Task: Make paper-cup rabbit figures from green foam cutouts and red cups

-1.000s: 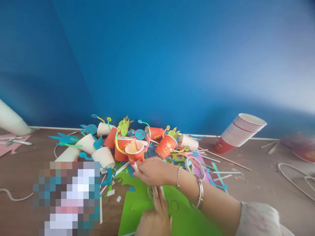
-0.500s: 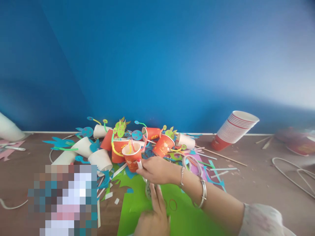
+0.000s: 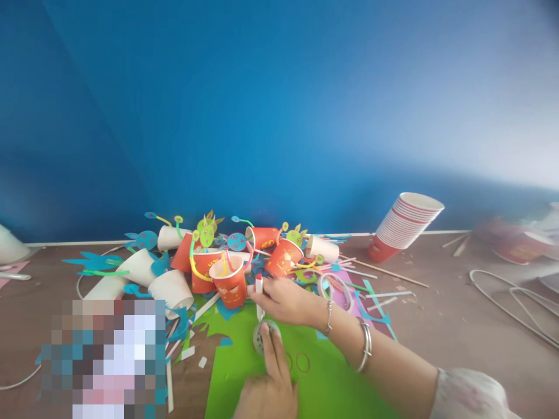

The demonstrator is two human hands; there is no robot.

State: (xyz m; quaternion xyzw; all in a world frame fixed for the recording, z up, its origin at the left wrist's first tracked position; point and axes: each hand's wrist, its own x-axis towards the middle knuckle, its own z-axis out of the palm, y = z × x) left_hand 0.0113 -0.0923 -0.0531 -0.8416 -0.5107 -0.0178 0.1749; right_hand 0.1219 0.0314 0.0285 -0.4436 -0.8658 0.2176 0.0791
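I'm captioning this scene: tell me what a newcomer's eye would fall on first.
Probably the jumble of decorated paper cups just left of centre, before the blue wall. Next, the tilted cup stack at right. Nearer, the right hand grips a red-topped marker by a round disc the left hand touches on green paper.

- I am at a craft workspace; home or classroom, I cannot tell.
- My brown wooden table meets a smooth blue wall.
- I see a cut green paper sheet, a pale ring-shaped tape roll, stacked red-and-white paper cups.
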